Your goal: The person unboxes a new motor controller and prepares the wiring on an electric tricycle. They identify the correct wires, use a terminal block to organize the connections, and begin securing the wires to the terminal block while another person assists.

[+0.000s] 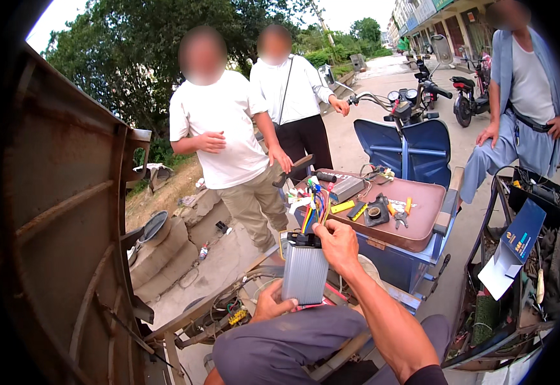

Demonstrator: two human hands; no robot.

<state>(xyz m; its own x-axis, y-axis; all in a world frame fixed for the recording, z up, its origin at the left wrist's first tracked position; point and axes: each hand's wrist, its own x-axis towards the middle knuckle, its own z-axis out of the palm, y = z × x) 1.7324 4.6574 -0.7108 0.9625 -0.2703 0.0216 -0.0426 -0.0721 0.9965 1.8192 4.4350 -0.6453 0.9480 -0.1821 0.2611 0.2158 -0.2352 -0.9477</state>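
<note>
A silver, finned motor controller stands nearly upright above my lap. My left hand is closed round its lower left side, thumb on the metal. My right hand pinches at its top right corner, where a bundle of multicoloured wires with pale connectors rises from the black end. What exactly the right fingertips grip, casing or wires, is partly hidden. Just beyond lies a brown seat bearing pliers, a second grey metal box, a black part and small yellow items.
A rusty metal panel stands raised on the left. Frame rails and loose wiring lie below my hands. Right, a metal rack holds tools and an opened blue box. Several people stand around; one hand is near a dark tool.
</note>
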